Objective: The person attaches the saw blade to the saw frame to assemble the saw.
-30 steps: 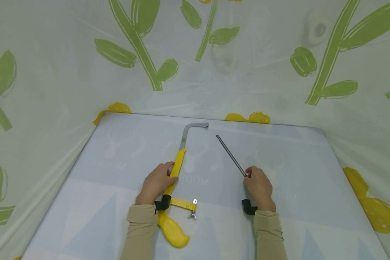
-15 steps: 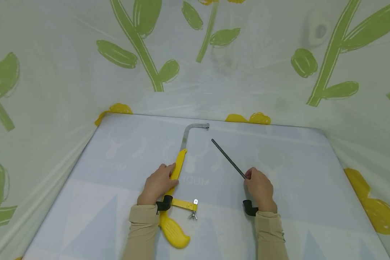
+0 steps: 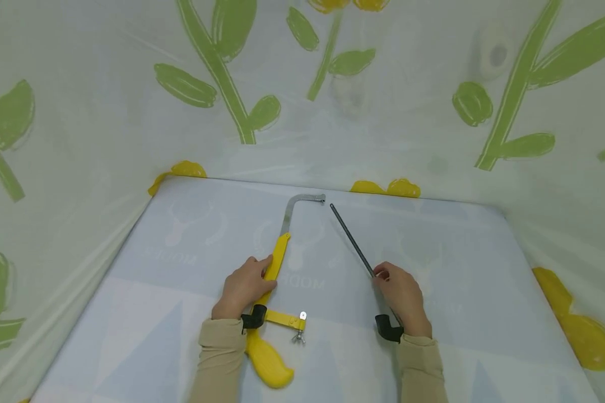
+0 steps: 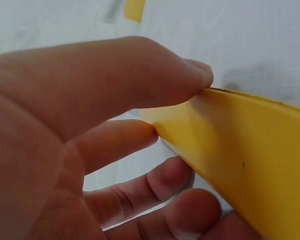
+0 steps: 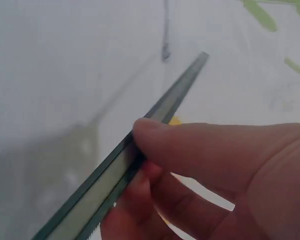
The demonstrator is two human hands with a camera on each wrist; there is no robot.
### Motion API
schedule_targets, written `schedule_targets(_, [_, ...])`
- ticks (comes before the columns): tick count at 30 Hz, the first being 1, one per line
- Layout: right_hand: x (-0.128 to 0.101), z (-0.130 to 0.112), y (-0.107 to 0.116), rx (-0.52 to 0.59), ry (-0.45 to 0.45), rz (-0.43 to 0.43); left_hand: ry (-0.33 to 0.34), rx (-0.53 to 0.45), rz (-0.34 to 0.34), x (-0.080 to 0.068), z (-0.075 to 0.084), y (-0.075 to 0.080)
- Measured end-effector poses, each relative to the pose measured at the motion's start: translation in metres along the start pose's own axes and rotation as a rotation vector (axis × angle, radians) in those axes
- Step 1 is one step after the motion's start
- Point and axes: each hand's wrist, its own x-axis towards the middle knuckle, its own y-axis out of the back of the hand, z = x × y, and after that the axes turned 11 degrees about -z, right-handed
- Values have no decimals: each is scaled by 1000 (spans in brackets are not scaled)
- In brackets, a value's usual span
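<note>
My right hand [image 3: 402,296] pinches 1 thin saw blade [image 3: 352,239] between thumb and fingers [image 5: 190,145], near its lower end; the blade slants up toward the steel tip of the hacksaw frame [image 3: 277,263], its far end just beside that tip. It looks light, springy and narrow, with fine teeth along 1 edge, so I judge a grip on the flat faces safest. My left hand [image 3: 244,285] holds the frame's yellow bar, thumb on top and fingers curled beneath. The frame lies flat on the pale blue mat [image 3: 156,291], rigid, smooth plastic and grey metal, a wing nut [image 3: 297,336] below the bar.
</note>
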Motion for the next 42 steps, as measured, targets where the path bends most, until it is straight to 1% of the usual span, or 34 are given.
schedule_targets(5, [-1, -5, 3, 142, 63, 22, -9, 19, 7, 1, -1, 1])
schedule_targets(9, [2, -8, 1, 282, 65, -18, -11, 8, 2, 2, -1, 0])
schedule_targets(13, [5, -14, -8, 474, 60, -70, -7, -10, -15, -1, -2, 1])
schedule_targets(15, [7, -19, -14, 563, 63, -76, -7, -4, -16, -2, -3, 2])
schedule_targets(17, [9, -24, -20, 622, 71, -65, -10, -1, -5, -2, -4, 2])
schedule_targets(22, [14, -32, -30, 704, 60, -23, -24, -20, -6, 1, -4, -2])
schedule_targets(24, [16, -34, -34, 754, 56, -20, -23, -20, -13, 2, -4, -5])
schedule_targets(27, [20, -39, -41, 839, 73, -36, -15, -11, -7, 2, -3, -5])
schedule_targets(29, [22, -42, -46, 875, 80, -60, -12, -15, 0, 1, -3, -5])
schedule_targets(34, [26, -52, -58, 927, 91, -96, -22, -26, 5, 0, -3, -3])
schedule_targets(39, [29, -60, -65, 963, 103, -96, -34, -37, 6, 1, -4, -5])
schedule_targets(42, [29, -63, -69, 978, 98, -92, -26, -37, 1, 2, -5, -7])
